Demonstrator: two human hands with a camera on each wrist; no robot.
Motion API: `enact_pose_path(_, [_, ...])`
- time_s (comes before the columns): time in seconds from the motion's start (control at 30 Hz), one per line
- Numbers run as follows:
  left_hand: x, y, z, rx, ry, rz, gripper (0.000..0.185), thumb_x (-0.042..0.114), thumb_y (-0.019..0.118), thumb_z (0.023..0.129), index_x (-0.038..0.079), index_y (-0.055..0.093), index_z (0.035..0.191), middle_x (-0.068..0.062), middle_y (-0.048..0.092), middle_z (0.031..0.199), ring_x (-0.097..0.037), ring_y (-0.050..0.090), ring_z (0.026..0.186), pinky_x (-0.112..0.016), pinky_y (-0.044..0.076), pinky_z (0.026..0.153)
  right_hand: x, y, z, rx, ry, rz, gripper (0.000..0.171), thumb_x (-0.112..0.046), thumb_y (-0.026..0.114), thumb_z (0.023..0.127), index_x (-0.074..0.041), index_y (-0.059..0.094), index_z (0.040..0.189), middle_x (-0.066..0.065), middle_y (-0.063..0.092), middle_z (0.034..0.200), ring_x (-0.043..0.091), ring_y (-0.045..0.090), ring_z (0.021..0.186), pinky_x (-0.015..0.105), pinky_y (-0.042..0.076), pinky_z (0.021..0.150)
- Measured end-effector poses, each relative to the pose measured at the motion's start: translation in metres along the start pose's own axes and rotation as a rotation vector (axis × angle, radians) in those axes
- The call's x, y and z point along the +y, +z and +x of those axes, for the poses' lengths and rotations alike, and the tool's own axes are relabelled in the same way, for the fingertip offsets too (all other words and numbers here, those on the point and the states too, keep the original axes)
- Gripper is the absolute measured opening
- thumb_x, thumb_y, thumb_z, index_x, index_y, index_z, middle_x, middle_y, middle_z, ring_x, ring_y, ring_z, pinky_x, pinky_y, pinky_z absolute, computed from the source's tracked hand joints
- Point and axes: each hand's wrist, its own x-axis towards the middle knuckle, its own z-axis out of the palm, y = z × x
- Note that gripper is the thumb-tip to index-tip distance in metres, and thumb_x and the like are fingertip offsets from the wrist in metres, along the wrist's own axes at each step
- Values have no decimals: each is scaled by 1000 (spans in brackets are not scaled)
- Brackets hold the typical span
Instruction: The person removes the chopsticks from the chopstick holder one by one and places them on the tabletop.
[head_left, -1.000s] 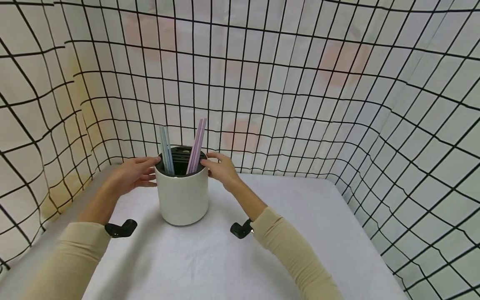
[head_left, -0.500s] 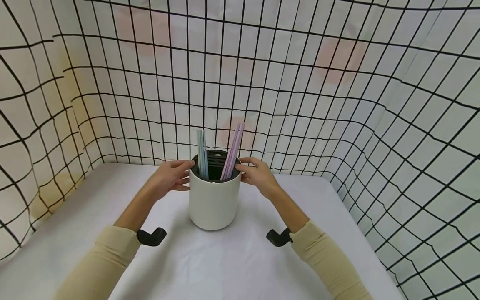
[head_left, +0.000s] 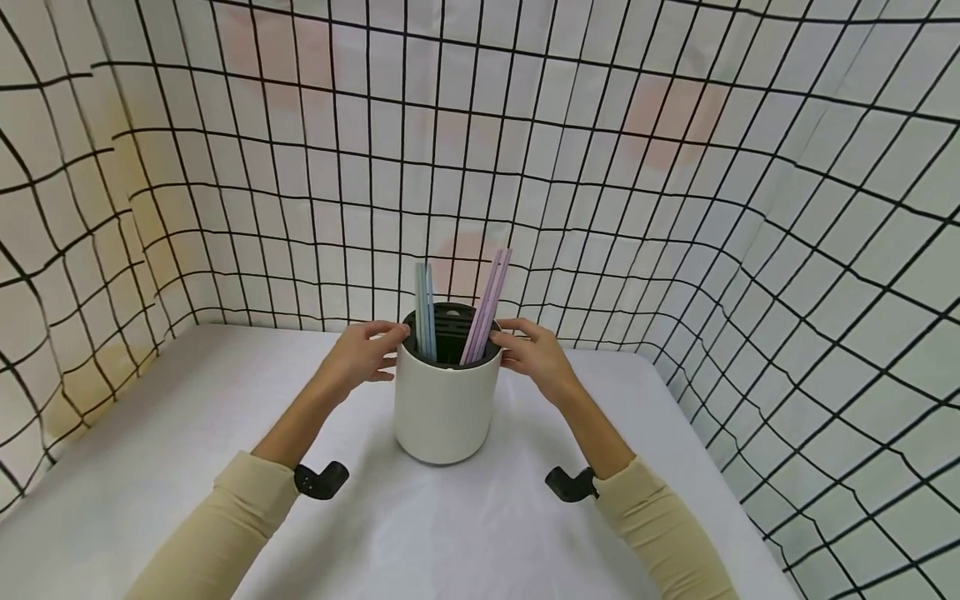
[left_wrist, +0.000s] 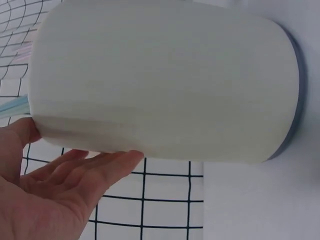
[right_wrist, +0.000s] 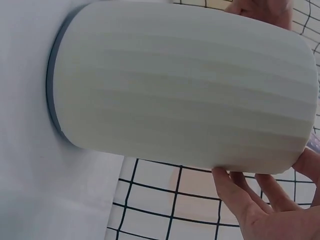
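A white round utensil holder (head_left: 446, 412) with a black slotted insert (head_left: 453, 321) stands upright on the table. Several thin blue-green sticks (head_left: 425, 312) rise from its left side, and several thin lilac sticks (head_left: 486, 310) lean to the right in it. My left hand (head_left: 363, 354) holds the holder at its left, thumb at the rim and fingers along the outer wall. On the opposite side my right hand (head_left: 536, 354) grips it the same way, thumb at the rim. The right wrist view shows the fingertips (right_wrist: 220, 175) against the white wall.
A white cloth covers the table (head_left: 465, 533). Black wire grid (head_left: 360, 192) encloses the back and both sides, with pale sheeting behind it. A black wrist camera (head_left: 322, 481) sits on the left forearm, another wrist camera (head_left: 570, 484) on the right.
Both hands and the utensil holder have moved together to the right across the table, with the sticks still in it. The head view has shifted slightly.
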Motion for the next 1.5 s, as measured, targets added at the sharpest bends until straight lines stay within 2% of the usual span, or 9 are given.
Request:
enact_pose_path(0.17, [-3,-7,5,-66,30,-56,61,39,57,104,9,40,155,-17,47,155,-37,50,140,-47,49,111,2,4,0,3,-23,23,45,-23,67,99,-6,58,140,18,66,132,29,68,114,42,57,103])
enact_pose_path(0.47, [0,-15,8,-123,33,-74,65,37,62,102,7,40,155,-16,49,153,-37,51,138,-42,55,104,12,4,1,3,-65,54,45,-25,66,100,-5,58,140,18,65,132,25,67,112,40,58,102])
enact_pose_path(0.67, [-1,-14,7,-114,20,-62,64,37,62,102,8,39,155,-16,48,154,-38,51,138,-40,55,102,9,6,0,51,-68,22,46,-23,70,97,-4,60,138,18,67,129,25,69,111,40,57,102])
enact_pose_path(0.83, [-1,-13,7,-113,28,-66,65,36,62,103,6,38,155,-18,48,154,-38,52,136,-42,55,103,-9,4,-6,155,-163,-67,39,-22,72,95,-8,65,131,15,72,121,24,71,109,45,52,108])
enact_pose_path(0.9, [-1,-13,8,-114,27,-73,65,36,62,102,5,38,155,-19,48,153,-38,53,136,-42,55,102,-19,3,-9,186,-195,-53,33,-20,72,95,-7,66,125,15,73,118,23,72,104,43,53,107])
enact_pose_path(1.0, [-1,-13,9,-110,23,-74,65,36,63,102,6,39,155,-18,49,153,-38,54,135,-40,56,101,-29,4,-9,174,-216,11,30,-15,72,95,-2,65,121,17,73,116,21,73,98,37,58,100])
enact_pose_path(1.13, [0,-13,9,-106,24,-71,64,36,63,102,7,40,154,-17,50,152,-38,54,135,-39,57,100,-36,8,-9,120,-191,51,31,-13,73,94,0,64,121,18,73,115,21,75,96,33,60,96])
enact_pose_path(1.33, [1,-14,9,-105,19,-76,63,35,63,102,7,41,154,-17,51,152,-37,55,134,-40,58,99,-34,13,-8,123,-163,-4,29,-17,74,94,-6,66,119,14,76,110,22,72,102,44,51,108])
enact_pose_path(1.5, [0,-13,10,-102,14,-74,63,36,64,101,8,41,154,-17,52,151,-37,56,134,-39,57,99,-31,16,-8,163,-176,-32,24,-17,75,93,-4,68,111,15,76,104,21,71,101,46,49,109])
